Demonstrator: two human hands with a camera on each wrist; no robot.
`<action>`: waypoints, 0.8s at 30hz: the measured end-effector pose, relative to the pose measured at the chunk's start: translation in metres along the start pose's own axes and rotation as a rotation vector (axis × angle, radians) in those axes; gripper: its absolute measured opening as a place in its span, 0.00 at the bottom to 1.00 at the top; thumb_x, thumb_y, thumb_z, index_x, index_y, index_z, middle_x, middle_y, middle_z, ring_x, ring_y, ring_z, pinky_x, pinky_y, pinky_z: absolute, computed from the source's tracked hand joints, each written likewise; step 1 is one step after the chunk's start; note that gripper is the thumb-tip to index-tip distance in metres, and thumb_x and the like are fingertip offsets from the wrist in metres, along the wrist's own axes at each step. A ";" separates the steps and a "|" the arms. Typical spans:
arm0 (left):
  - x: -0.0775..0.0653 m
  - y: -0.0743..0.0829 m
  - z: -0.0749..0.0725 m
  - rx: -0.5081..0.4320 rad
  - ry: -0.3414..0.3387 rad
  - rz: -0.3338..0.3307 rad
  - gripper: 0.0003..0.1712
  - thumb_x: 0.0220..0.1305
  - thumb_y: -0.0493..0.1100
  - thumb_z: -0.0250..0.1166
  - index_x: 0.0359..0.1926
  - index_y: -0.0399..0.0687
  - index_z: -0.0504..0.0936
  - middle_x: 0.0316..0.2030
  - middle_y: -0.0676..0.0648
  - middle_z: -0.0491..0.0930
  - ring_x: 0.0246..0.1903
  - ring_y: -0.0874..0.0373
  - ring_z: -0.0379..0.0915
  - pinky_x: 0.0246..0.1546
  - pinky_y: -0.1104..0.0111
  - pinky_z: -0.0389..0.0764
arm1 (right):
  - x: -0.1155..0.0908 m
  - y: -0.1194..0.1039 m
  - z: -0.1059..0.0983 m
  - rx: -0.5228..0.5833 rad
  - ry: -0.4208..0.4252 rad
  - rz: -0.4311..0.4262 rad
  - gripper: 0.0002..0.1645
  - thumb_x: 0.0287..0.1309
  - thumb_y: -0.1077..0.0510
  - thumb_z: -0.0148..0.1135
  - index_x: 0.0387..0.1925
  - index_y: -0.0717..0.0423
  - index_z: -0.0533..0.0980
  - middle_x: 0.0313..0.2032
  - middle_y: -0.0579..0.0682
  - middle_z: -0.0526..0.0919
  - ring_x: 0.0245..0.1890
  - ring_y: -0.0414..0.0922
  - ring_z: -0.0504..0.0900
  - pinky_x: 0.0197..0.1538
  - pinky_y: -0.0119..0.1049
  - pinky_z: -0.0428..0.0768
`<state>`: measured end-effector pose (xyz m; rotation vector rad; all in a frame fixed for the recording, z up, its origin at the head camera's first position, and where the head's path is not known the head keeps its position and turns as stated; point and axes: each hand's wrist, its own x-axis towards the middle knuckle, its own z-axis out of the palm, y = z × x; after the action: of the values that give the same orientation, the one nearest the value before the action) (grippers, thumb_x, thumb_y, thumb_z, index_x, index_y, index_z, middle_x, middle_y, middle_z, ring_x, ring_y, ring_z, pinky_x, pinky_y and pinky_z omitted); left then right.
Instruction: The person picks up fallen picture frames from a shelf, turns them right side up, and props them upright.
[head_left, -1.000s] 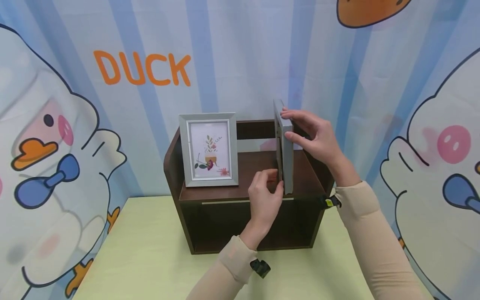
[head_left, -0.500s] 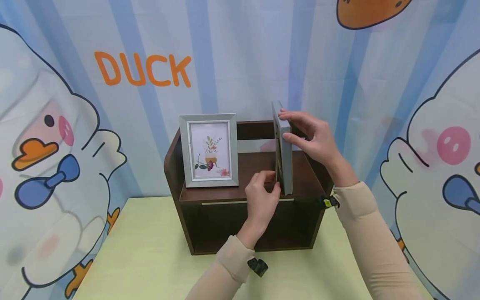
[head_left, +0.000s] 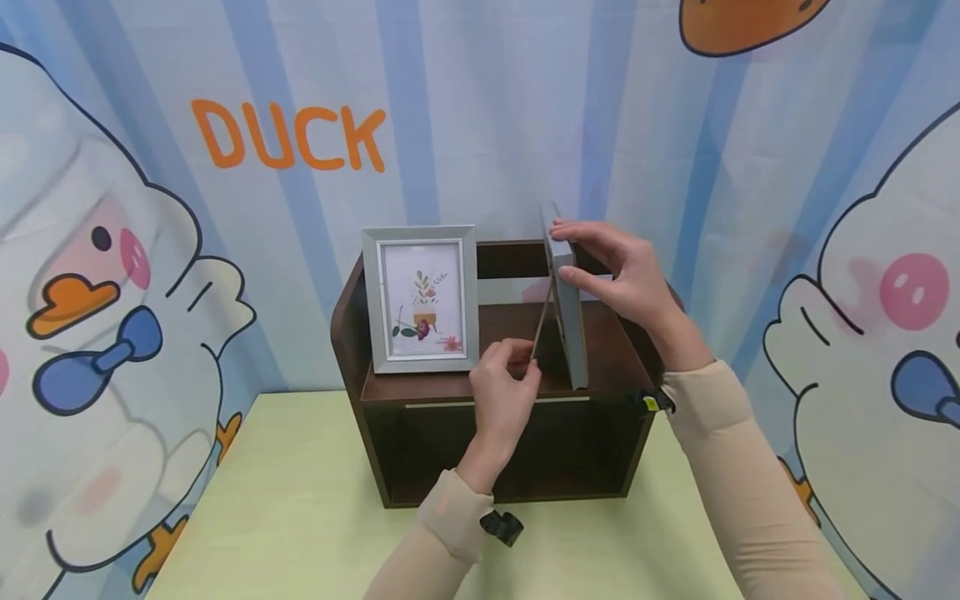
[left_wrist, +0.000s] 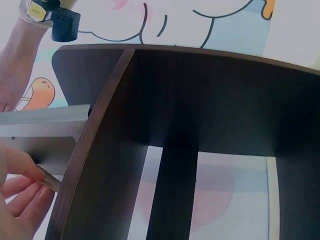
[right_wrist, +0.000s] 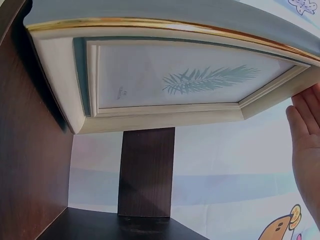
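A grey picture frame [head_left: 572,321] stands edge-on on the right of the dark shelf's upper board. In the right wrist view its front shows a leaf print [right_wrist: 210,80] inside a pale border with a gold line. My right hand [head_left: 626,271] grips the frame's upper corner between thumb and fingers. With thumb and fingertips, my left hand [head_left: 504,396] pinches the lower end of the thin stand leg [head_left: 542,321], which slants away from the frame's back. The left wrist view shows the leg's tip [left_wrist: 51,181] between the fingers.
A second grey picture frame [head_left: 420,362] with a flower print faces forward on the upper board's left. The dark brown two-tier shelf [head_left: 347,333] stands on a pale yellow-green table [head_left: 285,475]. Behind it hangs a blue striped duck curtain [head_left: 480,108].
My left hand has drawn the stand leg leftward, out from the frame's back. The frame's top has tilted slightly left with my right hand on it.
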<state>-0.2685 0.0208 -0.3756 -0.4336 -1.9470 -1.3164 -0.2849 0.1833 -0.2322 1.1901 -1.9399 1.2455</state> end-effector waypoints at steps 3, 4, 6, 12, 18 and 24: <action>0.002 -0.003 -0.004 0.027 0.004 0.004 0.06 0.54 0.32 0.66 0.34 0.42 0.84 0.30 0.48 0.81 0.29 0.60 0.80 0.32 0.73 0.82 | 0.001 0.001 0.002 0.004 -0.006 -0.009 0.22 0.51 0.75 0.63 0.50 0.74 0.74 0.54 0.69 0.75 0.60 0.58 0.71 0.65 0.35 0.69; 0.003 -0.003 -0.006 0.035 0.006 0.006 0.06 0.54 0.32 0.66 0.34 0.42 0.84 0.30 0.48 0.81 0.29 0.59 0.80 0.32 0.72 0.82 | 0.001 0.001 0.002 0.004 -0.007 -0.012 0.22 0.50 0.75 0.63 0.50 0.74 0.74 0.54 0.69 0.76 0.60 0.58 0.71 0.65 0.35 0.69; 0.005 -0.005 -0.008 0.050 0.005 0.005 0.05 0.54 0.32 0.66 0.34 0.42 0.84 0.29 0.48 0.82 0.29 0.59 0.79 0.32 0.70 0.82 | 0.002 0.002 0.003 0.007 -0.008 -0.015 0.22 0.50 0.75 0.63 0.51 0.74 0.74 0.55 0.69 0.76 0.60 0.58 0.71 0.65 0.36 0.69; 0.011 -0.010 -0.016 0.079 0.018 0.012 0.05 0.54 0.32 0.66 0.34 0.41 0.84 0.30 0.47 0.82 0.29 0.58 0.80 0.31 0.68 0.82 | 0.003 0.003 0.006 0.004 -0.015 -0.012 0.23 0.51 0.75 0.63 0.51 0.73 0.74 0.55 0.69 0.75 0.61 0.57 0.71 0.65 0.35 0.69; 0.015 -0.013 -0.022 0.101 0.036 0.012 0.05 0.53 0.31 0.67 0.32 0.42 0.84 0.29 0.47 0.83 0.28 0.58 0.80 0.31 0.68 0.82 | 0.004 0.003 0.010 0.015 -0.028 -0.022 0.23 0.51 0.75 0.62 0.52 0.73 0.73 0.56 0.68 0.75 0.61 0.59 0.70 0.65 0.36 0.69; 0.017 -0.015 -0.026 0.108 0.035 -0.011 0.04 0.53 0.32 0.67 0.31 0.42 0.84 0.29 0.48 0.84 0.27 0.59 0.79 0.30 0.69 0.82 | 0.006 0.002 0.013 -0.002 -0.043 -0.010 0.23 0.52 0.74 0.63 0.53 0.72 0.74 0.57 0.66 0.75 0.62 0.58 0.71 0.65 0.36 0.68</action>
<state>-0.2791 -0.0109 -0.3678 -0.3458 -1.9830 -1.2112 -0.2890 0.1692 -0.2339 1.2342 -1.9626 1.2222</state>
